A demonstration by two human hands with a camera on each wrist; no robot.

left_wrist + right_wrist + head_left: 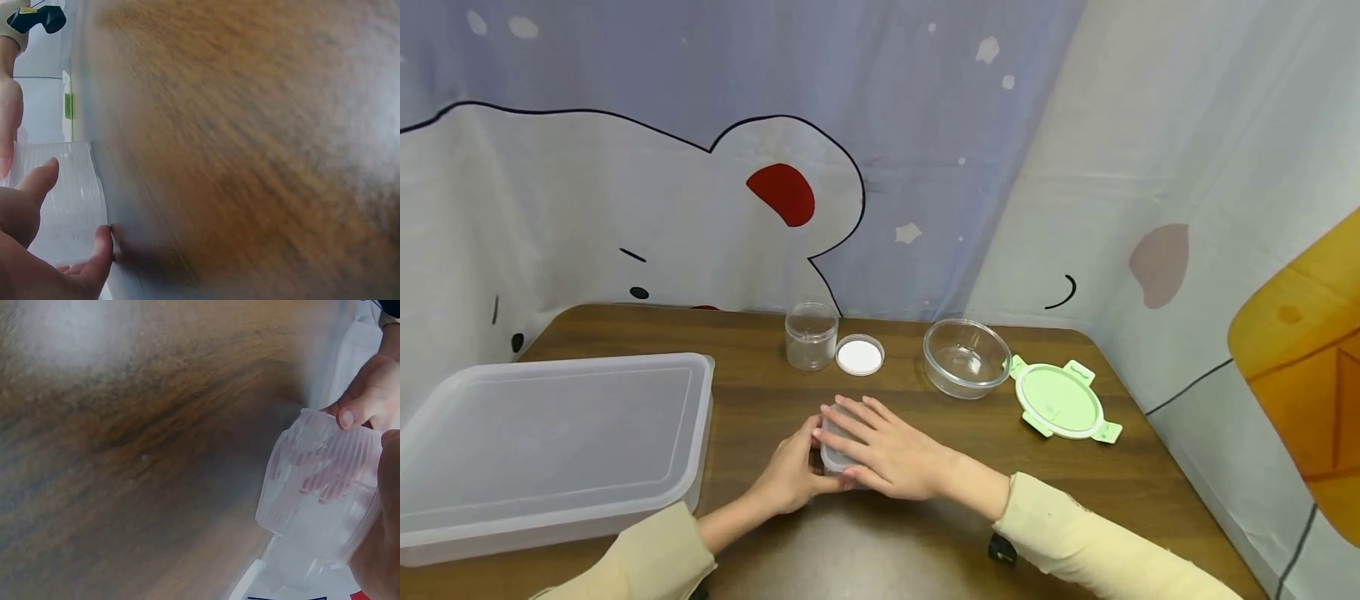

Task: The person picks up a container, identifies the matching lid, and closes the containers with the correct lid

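A small translucent ribbed plastic container (284, 481) with a lid (833, 458) stands on the table near its middle. My left hand (788, 473) grips its left side, thumb at the front; through the ribbed wall, fingers show in the right wrist view. On top, my right hand (889, 454) rests with fairly straight fingers spread over the lid, hiding much of it. In the left wrist view the container (72, 206) appears beside my left hand's thumb, with part of the right hand (9, 115) at the left edge.
A large lidded translucent box (557, 437) fills the left side of the wooden table (760, 383). Behind the hands stand a clear jar (811, 346), a round white-centred lid (860, 356) and a glass bowl (964, 371). A green clip lid (1060, 400) lies at right.
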